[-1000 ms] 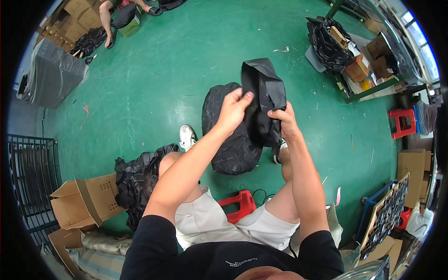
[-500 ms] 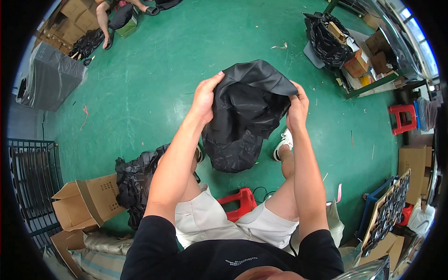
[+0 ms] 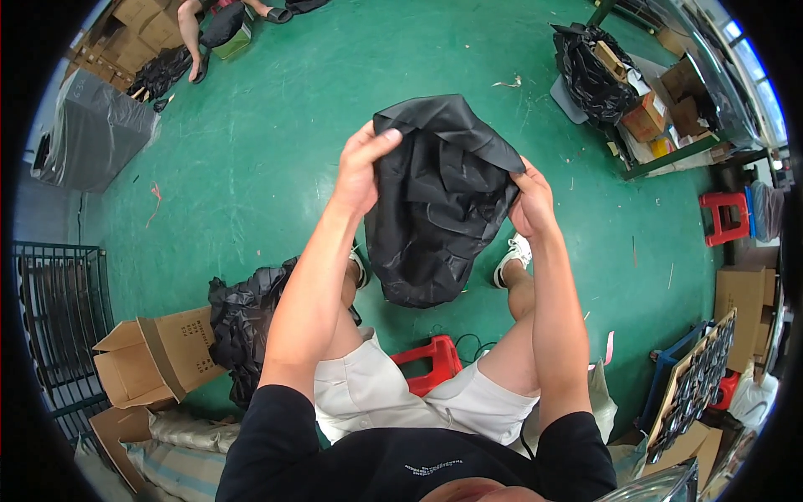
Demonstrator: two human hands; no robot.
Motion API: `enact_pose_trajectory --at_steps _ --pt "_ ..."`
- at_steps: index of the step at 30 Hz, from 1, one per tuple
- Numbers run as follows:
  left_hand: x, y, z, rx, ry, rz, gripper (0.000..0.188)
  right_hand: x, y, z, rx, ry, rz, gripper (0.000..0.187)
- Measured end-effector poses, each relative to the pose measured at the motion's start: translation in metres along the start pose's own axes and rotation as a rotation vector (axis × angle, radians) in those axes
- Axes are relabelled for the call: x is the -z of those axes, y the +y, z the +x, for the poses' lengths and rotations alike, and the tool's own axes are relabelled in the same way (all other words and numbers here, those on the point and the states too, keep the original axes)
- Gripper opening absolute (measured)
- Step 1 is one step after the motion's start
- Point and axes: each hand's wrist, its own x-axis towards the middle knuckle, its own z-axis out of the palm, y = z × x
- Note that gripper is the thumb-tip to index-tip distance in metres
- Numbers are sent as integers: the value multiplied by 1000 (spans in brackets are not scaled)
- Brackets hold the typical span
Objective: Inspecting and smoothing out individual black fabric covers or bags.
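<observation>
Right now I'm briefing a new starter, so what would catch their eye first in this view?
First, the black fabric bag held up at centre, gripped by the left hand on its left edge and the right hand on its right. Next, the green floor all around. Then the red stool under the seated person and the open cardboard box at lower left.

We're on a workshop or warehouse packing floor here: painted green concrete floor (image 3: pixel 276 125), open cardboard boxes (image 3: pixel 146 356) at the left, more cartons stacked top left (image 3: pixel 138 21), a metal rack (image 3: pixel 50 326), a bin lined with black plastic (image 3: pixel 590 63), low red plastic stools (image 3: pixel 726 217)
</observation>
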Motion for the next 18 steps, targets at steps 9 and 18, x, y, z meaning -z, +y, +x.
enact_pose_trajectory --at_steps 9,18 --pt "-5 -16 -3 -246 -54 667 56 6 11 5 -77 96 99 37" --pt "3 -18 0 -564 -228 1039 21 3 2 -2 -17 14 61 27"
